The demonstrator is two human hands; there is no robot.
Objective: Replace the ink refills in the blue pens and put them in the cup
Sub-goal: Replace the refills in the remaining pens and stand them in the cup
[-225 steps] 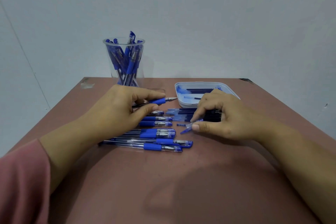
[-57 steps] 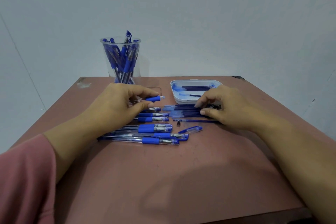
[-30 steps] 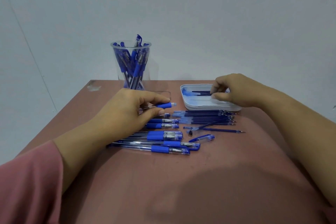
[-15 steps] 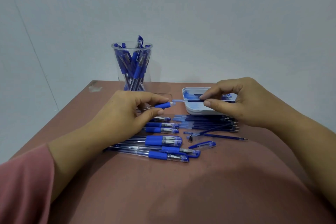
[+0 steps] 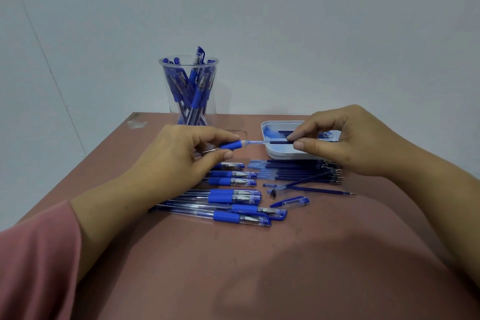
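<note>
My left hand (image 5: 179, 156) grips a blue pen barrel (image 5: 231, 145) by its blue grip, held level above the table. Between thumb and forefinger my right hand (image 5: 340, 143) pinches an ink refill (image 5: 270, 142), whose end sits in the barrel's open tip. Several capped blue pens (image 5: 233, 196) lie in rows below my left hand. A row of loose refills (image 5: 293, 171) lies under my right hand. A clear cup (image 5: 188, 91) full of blue pens stands at the table's far edge.
A white tray (image 5: 280, 154) with a few refills sits behind my hands. A loose pen cap (image 5: 292, 201), a small dark tip piece (image 5: 272, 193) and two crossed refills (image 5: 317, 187) lie right of the pens. The brown table (image 5: 233, 267) extends toward me.
My right hand left the loose refills, reached to the tray, then came back pinching a refill and brought its end into the barrel. My left hand kept holding the barrel.
</note>
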